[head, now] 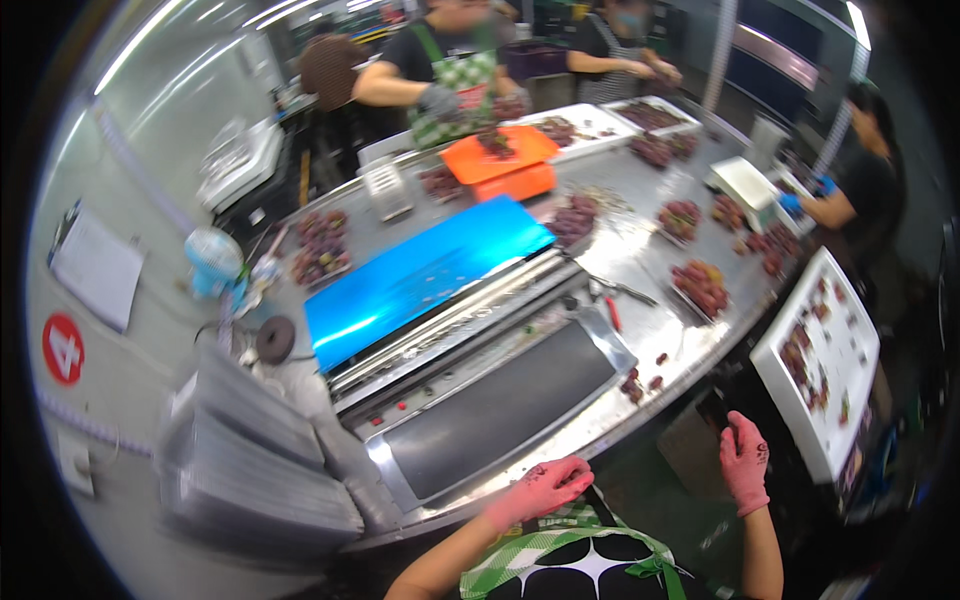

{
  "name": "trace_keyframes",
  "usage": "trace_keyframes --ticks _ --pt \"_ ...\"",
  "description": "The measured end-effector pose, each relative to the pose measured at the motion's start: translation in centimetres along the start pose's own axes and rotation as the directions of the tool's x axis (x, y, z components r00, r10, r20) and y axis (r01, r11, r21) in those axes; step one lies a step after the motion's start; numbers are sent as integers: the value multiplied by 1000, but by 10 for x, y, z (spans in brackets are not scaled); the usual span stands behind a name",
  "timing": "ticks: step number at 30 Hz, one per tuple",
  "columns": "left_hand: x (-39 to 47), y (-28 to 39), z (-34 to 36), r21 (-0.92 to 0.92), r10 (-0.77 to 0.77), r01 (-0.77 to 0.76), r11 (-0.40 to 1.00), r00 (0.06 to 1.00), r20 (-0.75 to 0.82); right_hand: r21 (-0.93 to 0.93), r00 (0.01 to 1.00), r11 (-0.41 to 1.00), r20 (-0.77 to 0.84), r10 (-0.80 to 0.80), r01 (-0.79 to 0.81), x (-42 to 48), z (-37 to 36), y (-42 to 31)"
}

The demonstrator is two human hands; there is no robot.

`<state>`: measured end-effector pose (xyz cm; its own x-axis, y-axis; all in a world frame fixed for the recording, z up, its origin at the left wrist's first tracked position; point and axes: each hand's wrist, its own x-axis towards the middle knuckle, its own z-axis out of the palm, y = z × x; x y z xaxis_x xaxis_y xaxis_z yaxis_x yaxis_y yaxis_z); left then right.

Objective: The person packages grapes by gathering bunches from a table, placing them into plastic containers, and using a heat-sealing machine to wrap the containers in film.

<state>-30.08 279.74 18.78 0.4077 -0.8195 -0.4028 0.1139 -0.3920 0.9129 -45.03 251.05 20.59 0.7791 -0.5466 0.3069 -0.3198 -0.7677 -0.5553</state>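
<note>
My left hand point(541, 491), in a pink glove, rests near the table's front edge, just above my green checked apron point(637, 544). Its fingers are curled, and whether they hold something is unclear. Out to the right, my right hand point(745, 461), also gloved in pink, grips a dark object point(714, 412) that I cannot identify. Before me on the steel table point(559, 439) stands a film-wrapping machine with a dark heating plate point(502, 412) and a blue top cover point(427, 274). Loose grapes point(634, 386) lie right of the plate. Pliers point(626, 289) lie behind them.
Packed grapes point(701, 289) stand at the table's right. A white foam tray point(769, 367) with loose grapes is at my right. Stacked clear plastic trays point(255, 472) stand left. An orange scale point(510, 161) sits across the table. Several people work around it.
</note>
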Motion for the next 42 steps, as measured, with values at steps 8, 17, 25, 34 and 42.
trace_keyframes --ticks 8,17,25,34,42 --pt "-34 12 -93 -170 202 -423 890 700 -685 430 881 860 243 -405 277 169 106 -102" --pt "-95 35 -247 258 321 -303 917 180 -930 669 757 657 213 -618 348 227 171 -235" --pt "-106 21 -200 231 239 -292 928 -8 -971 -85 966 995 259 -26 49 314 223 -44" --pt "-114 9 -169 83 45 -352 932 -114 -992 -485 787 871 565 250 71 255 261 27" --pt "-121 -14 -154 8 -59 -384 923 -160 -985 -347 857 933 447 256 -98 247 261 44"
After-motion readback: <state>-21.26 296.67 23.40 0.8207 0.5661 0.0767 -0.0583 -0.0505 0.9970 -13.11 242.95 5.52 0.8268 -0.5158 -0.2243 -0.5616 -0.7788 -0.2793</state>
